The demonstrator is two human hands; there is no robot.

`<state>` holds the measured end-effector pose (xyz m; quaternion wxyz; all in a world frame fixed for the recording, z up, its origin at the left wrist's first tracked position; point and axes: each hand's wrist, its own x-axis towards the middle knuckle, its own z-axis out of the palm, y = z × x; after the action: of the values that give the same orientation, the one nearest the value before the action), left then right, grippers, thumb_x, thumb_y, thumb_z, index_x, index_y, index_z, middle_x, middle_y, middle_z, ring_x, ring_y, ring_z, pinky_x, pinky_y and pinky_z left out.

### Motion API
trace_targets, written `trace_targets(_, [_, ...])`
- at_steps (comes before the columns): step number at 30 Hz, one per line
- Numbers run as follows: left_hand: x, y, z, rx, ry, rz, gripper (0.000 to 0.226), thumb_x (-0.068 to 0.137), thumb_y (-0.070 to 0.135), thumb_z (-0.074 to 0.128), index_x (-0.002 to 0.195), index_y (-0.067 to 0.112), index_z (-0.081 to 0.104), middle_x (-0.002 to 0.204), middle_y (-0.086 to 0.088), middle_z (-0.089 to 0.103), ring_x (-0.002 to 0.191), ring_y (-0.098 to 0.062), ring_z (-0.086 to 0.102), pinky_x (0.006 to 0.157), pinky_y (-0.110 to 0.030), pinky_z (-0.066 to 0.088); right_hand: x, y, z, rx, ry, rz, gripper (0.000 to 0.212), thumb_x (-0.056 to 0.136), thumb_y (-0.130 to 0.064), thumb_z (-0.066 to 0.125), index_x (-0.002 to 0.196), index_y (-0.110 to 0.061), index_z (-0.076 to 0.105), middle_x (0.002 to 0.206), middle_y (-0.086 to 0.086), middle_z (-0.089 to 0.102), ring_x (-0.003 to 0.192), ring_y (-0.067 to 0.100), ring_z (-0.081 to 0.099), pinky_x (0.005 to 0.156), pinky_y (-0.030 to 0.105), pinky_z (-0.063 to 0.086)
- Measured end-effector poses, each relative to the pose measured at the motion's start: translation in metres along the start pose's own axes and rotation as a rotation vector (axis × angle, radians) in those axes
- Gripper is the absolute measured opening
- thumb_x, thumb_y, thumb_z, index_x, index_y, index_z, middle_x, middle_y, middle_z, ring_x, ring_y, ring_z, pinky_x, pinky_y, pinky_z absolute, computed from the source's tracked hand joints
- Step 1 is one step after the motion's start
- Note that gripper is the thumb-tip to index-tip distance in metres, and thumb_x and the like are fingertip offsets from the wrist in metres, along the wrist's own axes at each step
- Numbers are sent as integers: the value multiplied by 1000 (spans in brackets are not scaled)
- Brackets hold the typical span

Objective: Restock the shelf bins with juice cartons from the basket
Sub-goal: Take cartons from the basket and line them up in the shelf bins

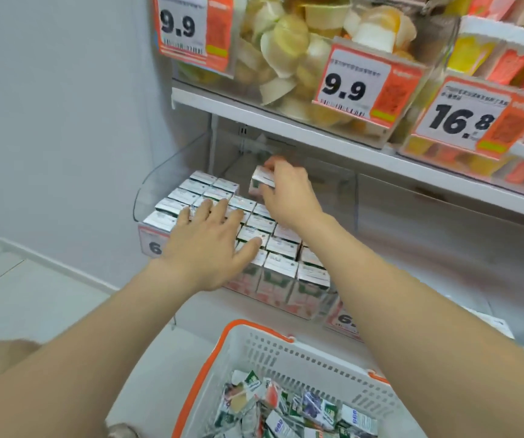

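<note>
Head view: the right hand (289,192) has its fingers curled round one carton (259,182), pinching it by the top and side. It is held upright over the open gap at the back of the clear bin (156,181). The left hand (204,248) lies flat with straight, spread fingers pressing on the tops of the packed cartons (281,246), which sit directly under its fingertips. The free slot appears to lie just below and beyond the right fingertips. To seat the carton well, lower it straight down, square to the row nearest the fingers, while the flat hand steadies the neighbours against tipping. Let go only once its top sits level. The basket (264,352), well behind both wrists, holds many loose cartons (289,412).
</note>
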<state>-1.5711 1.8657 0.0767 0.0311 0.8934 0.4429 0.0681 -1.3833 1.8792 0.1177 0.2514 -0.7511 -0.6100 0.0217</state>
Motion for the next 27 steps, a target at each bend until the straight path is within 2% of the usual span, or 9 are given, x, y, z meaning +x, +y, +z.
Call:
trace_targets(4, [4, 2, 2, 47, 25, -7, 87, 86, 71, 2, 148, 25, 40, 164, -6, 34, 148, -31, 30, 117, -57, 27, 22, -2, 19, 31, -200, 27, 42, 104, -28, 63, 142, -10, 60, 135, 16, 65, 126, 34, 57, 99, 36, 49])
trace_targets(7, [4, 2, 6, 65, 22, -12, 84, 87, 67, 2, 149, 23, 39, 164, -7, 34, 148, -32, 30, 117, -58, 27, 26, -5, 25, 4, -297, 40, 39, 103, -20, 50, 133, 2, 63, 131, 21, 67, 124, 38, 60, 104, 44, 51])
trace_targets(11, [2, 2, 7, 50, 50, -18, 76, 93, 65, 9, 144, 21, 46, 157, -8, 42, 146, -32, 34, 117, -57, 28, 24, -5, 25, -88, -334, 17, 34, 102, -19, 43, 124, 0, 62, 119, 19, 67, 113, 40, 62, 89, 41, 53])
trace_targets(13, [-1, 4, 7, 15, 76, -28, 69, 97, 64, 14, 136, 21, 51, 147, -7, 50, 139, -31, 40, 115, -54, 31, 13, -11, 21, -124, -274, -8, 37, 102, -17, 44, 134, -2, 55, 121, 20, 64, 107, 40, 62, 86, 43, 54])
trace_targets(16, [-10, 10, 5, -34, 182, -42, 60, 97, 63, 23, 121, 17, 54, 123, -9, 57, 116, -33, 50, 103, -52, 41, -23, -20, 12, -39, -14, -107, 42, 98, -10, 48, 138, -8, 57, 121, 17, 65, 107, 35, 63, 88, 43, 54])
trace_targets(20, [-39, 31, -2, -180, 381, 0, 34, 90, 49, 51, 97, 16, 49, 93, -5, 57, 86, -30, 48, 72, -45, 42, -100, -22, -16, 114, 224, -190, 20, 89, -16, 52, 102, -18, 66, 91, 1, 69, 83, 25, 63, 74, 41, 52])
trace_targets(22, [-57, 43, -2, -240, 283, 52, 27, 88, 44, 54, 90, 18, 48, 82, -2, 63, 76, -32, 57, 62, -40, 38, -143, -17, -26, 107, 216, -218, 18, 83, -23, 47, 85, -19, 65, 71, 1, 67, 68, 28, 61, 62, 41, 51])
trace_targets(24, [-75, 54, 11, -195, 158, 136, 28, 83, 47, 39, 85, 22, 51, 75, 1, 65, 71, -32, 63, 62, -38, 40, -182, -7, -27, 92, 112, -216, 23, 80, -28, 42, 74, -19, 63, 60, 1, 62, 55, 27, 56, 52, 40, 48])
trace_targets(27, [-92, 68, 41, -95, -168, 192, 30, 86, 44, 36, 92, 25, 58, 87, 0, 68, 81, -30, 67, 69, -38, 55, -228, 16, -12, -18, -168, -145, 29, 79, -34, 37, 71, -21, 62, 58, 2, 60, 52, 24, 55, 50, 39, 50])
